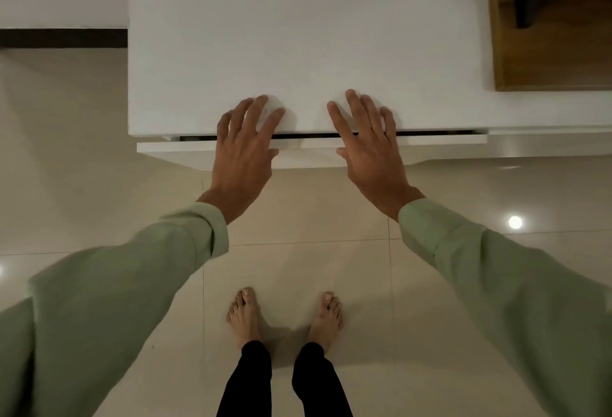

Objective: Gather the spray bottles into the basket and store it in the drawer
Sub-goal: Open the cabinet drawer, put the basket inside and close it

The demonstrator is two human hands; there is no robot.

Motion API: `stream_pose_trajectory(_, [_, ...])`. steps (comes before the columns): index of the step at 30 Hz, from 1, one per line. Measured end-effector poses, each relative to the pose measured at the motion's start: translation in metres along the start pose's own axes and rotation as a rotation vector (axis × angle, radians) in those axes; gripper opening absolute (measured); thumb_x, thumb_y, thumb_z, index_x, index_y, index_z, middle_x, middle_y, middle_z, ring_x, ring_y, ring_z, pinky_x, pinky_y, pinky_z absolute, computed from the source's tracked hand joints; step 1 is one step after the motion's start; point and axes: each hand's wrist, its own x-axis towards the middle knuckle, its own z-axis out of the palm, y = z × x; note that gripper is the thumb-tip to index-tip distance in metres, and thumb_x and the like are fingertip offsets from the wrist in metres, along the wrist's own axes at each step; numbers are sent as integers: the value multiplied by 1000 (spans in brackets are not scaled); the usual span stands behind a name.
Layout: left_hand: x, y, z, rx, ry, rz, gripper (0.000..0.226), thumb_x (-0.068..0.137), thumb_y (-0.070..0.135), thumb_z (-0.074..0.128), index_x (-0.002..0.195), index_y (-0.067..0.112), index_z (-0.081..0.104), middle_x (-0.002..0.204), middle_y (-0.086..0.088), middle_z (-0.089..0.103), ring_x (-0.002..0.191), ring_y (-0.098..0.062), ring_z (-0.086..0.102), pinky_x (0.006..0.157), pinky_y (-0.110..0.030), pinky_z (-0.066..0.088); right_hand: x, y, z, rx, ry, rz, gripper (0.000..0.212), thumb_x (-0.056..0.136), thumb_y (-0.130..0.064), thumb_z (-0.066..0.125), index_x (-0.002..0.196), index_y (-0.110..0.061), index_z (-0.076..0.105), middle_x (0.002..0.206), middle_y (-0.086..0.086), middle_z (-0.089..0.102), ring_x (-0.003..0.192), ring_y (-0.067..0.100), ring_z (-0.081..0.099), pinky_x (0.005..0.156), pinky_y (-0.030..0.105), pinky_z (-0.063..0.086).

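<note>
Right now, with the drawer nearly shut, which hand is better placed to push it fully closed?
Neither clearly. The left hand and right hand both lie open across the drawer front, either side of its middle. A narrow gap remains, so pushing with both looks best.

hands: 2 | drawer: 1 | bare feet: 2 | sleeves: 2

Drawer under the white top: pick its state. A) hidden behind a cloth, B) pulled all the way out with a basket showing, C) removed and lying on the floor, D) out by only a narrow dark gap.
D: the drawer front sits just proud of the white top, with a thin dark slit between them, and the left hand and right hand lie spread open across that edge.
</note>
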Motion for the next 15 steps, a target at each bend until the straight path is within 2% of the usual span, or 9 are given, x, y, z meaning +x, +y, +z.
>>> stream_pose_trajectory(3, [18,0,3,13,54,-28,54,77,9,73,124,20,50,134,-8,50,126,-32,44,103,-45,37,15,1,-2,-35,63,13,61,93,-17,65,148,-23,40,152,14,44,135,34,44,105,53,35])
stream_pose_trajectory(5, [23,1,7,37,79,-37,47,76,5,71,117,19,52,126,-8,54,120,-32,48,98,-45,38,21,0,0,-50,108,20,52,92,-17,66,141,-24,48,143,12,53,123,32,52,97,51,39])
stream_pose_trajectory(9, [22,2,14,82,123,-35,43,76,2,64,114,18,55,124,-7,57,118,-33,50,98,-46,39,21,1,1,-73,155,21,51,90,-12,66,137,-25,51,140,9,55,119,31,54,95,48,40])
stream_pose_trajectory(15, [19,19,-5,-3,98,-91,48,74,-13,53,115,12,55,125,-12,56,121,-35,47,102,-46,40,24,-17,-25,-32,13,106,53,88,-4,60,136,-23,52,141,9,52,125,32,50,97,48,40])
